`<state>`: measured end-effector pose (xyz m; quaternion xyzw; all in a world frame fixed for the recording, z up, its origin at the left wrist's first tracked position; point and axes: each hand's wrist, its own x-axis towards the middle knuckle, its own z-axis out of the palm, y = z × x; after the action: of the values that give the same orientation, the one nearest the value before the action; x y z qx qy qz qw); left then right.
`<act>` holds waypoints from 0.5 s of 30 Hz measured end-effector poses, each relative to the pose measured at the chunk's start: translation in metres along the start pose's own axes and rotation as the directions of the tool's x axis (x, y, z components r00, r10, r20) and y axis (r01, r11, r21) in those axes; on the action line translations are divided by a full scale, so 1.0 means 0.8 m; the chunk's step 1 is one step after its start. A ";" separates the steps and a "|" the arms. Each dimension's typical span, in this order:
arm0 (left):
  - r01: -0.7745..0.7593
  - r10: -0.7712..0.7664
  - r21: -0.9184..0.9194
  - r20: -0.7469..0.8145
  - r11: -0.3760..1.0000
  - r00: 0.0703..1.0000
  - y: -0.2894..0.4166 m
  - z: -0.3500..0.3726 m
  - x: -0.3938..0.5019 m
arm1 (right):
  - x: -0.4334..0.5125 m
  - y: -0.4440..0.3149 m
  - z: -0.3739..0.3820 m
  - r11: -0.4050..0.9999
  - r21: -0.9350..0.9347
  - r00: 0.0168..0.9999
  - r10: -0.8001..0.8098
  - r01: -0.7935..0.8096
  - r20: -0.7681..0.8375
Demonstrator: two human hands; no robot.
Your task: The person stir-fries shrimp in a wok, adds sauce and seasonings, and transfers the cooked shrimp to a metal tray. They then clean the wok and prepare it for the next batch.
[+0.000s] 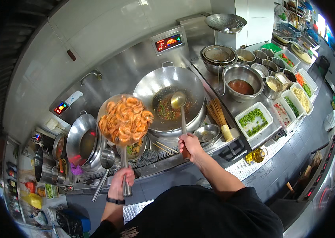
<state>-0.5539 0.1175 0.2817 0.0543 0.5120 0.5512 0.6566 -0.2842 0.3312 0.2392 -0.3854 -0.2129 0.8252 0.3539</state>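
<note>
My left hand (121, 180) grips the metal handle of a wide strainer (103, 108) heaped with orange cooked shrimp (125, 119). The strainer is held up just left of a large steel wok (146, 83), over a partly hidden bowl of food scraps (133, 151). In my right hand (190, 145) is the wooden handle of a steel ladle (179, 100). Its bowl is over the wok, with some liquid or shine in it. Chopped seasonings in brownish oil or sauce (167, 111) cover the wok's bottom. Whether the ladle touches them I cannot tell.
Right of the wok are a bamboo wok brush (216, 111), a small steel bowl (207, 133) and a bowl of reddish sauce (241, 89). Tubs of chopped greens (253, 120) line the counter's edge. To the left stand a second wok (81, 139) and another ladle (107, 159).
</note>
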 end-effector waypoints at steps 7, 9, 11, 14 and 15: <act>-0.041 0.067 0.303 -0.075 0.952 0.995 0.006 0.103 0.148 | -0.005 -0.021 0.031 0.882 0.343 0.932 0.233 -0.322 0.276; -0.060 0.129 0.407 -0.143 0.912 0.981 0.012 0.120 0.181 | 0.016 -0.029 0.038 0.953 0.227 0.961 0.144 -0.199 0.235; -0.107 0.228 0.475 -0.205 0.874 0.952 0.020 0.130 0.201 | 0.036 -0.048 0.026 0.971 0.186 0.971 0.108 -0.148 0.211; -0.084 0.259 0.638 -0.185 0.765 0.948 0.050 0.136 0.208 | 0.053 -0.070 0.000 0.989 0.139 0.993 0.040 -0.056 0.112; -0.111 0.304 0.685 -0.168 0.720 0.938 0.063 0.139 0.207 | 0.055 -0.075 -0.007 0.991 0.130 0.997 0.030 -0.039 0.067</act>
<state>-0.5284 0.3211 0.2645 0.2671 0.7494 0.4045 0.4511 -0.2740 0.4042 0.2520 -0.3379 -0.1630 0.8555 0.3569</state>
